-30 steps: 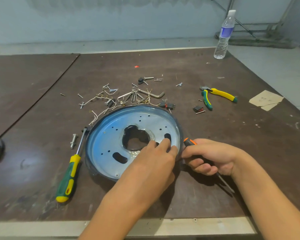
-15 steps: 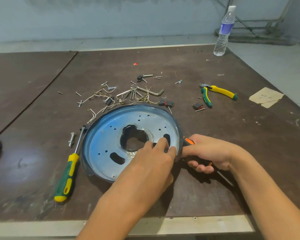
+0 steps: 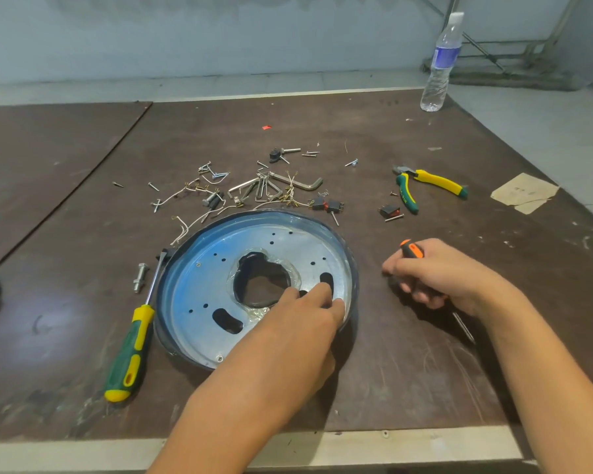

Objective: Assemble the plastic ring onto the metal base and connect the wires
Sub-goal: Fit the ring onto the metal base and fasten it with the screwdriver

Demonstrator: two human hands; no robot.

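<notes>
Right hand (image 3: 448,278), clenched round the orange screwdriver (image 3: 412,249), pulls away from the metal base (image 3: 199,289) while the left hand (image 3: 301,323) presses flat on it, so the plastic ring (image 3: 351,254) looks seated.

Shiny bare metal base (image 3: 199,289) sits in a dark glossy plastic ring (image 3: 353,268), mid-frame, on a scuffed matt brown table (image 3: 407,371).

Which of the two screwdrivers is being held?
The orange-and-black screwdriver, gripped by the right hand; the green-and-yellow screwdriver lies loose left of the metal base.
</notes>
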